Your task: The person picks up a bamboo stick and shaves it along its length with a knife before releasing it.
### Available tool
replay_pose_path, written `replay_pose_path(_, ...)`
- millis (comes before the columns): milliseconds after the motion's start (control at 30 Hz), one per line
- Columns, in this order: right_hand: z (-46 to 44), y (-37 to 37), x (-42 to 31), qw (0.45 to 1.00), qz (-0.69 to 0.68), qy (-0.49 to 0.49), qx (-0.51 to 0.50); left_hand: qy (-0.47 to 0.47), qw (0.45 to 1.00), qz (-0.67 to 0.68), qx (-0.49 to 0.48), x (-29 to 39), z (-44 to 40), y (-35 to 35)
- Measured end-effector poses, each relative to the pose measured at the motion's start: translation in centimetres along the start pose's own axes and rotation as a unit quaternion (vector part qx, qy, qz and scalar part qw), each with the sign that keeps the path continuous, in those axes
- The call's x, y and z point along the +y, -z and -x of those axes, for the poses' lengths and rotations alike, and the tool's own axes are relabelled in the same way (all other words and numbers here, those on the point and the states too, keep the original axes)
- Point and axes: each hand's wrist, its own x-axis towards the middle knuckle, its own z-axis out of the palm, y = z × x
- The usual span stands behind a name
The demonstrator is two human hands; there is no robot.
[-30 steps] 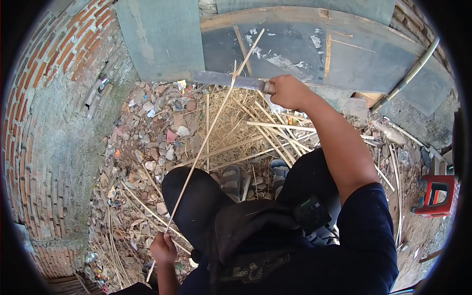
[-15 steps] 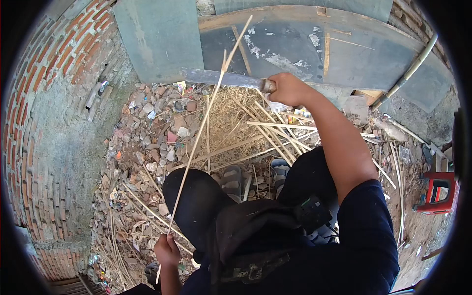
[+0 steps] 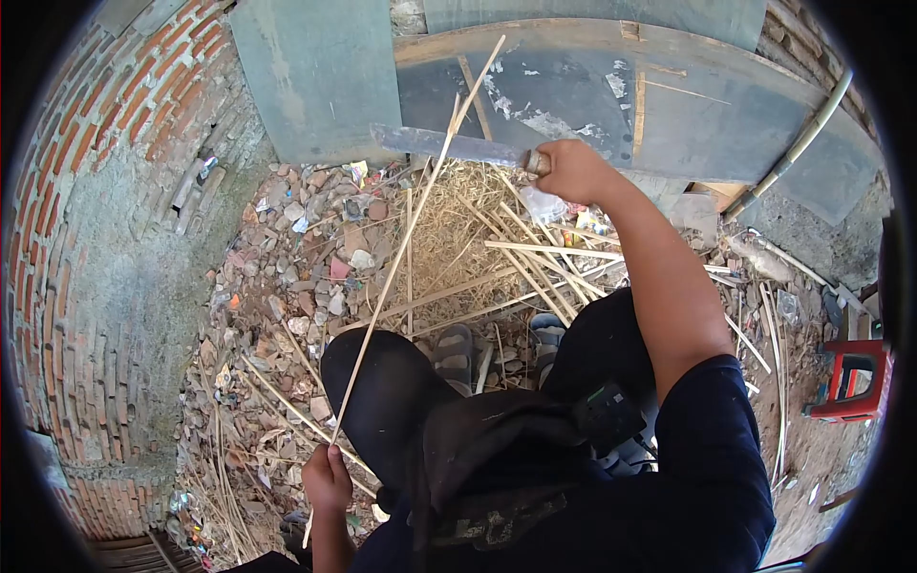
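Here, the left hand [image 3: 328,479] clasps a slender split strip [image 3: 429,195]; the right hand [image 3: 573,173], a flat metal knife [image 3: 482,150].

Strip [image 3: 393,286] crossing blade [image 3: 489,150], wall [image 3: 115,296] left, stool [image 3: 844,411] right

Head view, as I receive it: bright, diffuse daylight | soft shadows | centre sharp | brick wall [image 3: 143,315] bowed by wide-angle distortion | corners black.
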Motion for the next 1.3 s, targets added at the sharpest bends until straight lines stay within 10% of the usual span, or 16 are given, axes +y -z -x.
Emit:
replay_pose_path(233, -0.3, 1.0, 2.2, 0.961, -0.156, -0.083, 0.211, -0.015, 0.996, 0.044, 0.072, -0.4, -1.3, 0.9)
replay_pose_path(667, 1.6, 0.9, -2.7, 0.89, -0.425, -0.054, 0.154, -0.145, 0.948, 0.242, 0.144, 4.8, -18.4, -0.3)
replay_pose_path(800, 1.8, 0.3, -3.2, 0.906, -0.315, -0.024, 0.281, -0.172, 0.94, 0.282, 0.086, 10.5, -21.2, -0.1)
replay_pose_path(933, 3.3, 1.8, -4.6, 0.908, -0.396, 0.023, 0.135, -0.256, 0.922, 0.281, 0.066, 14.0, -24.4, -1.7)
replay_pose_path(1300, 5.1, 2.1, -5.6, 0.92, -0.273, 0.143, 0.243, -0.304, 0.879, 0.365, -0.041, 26.1, -24.2, -10.4)
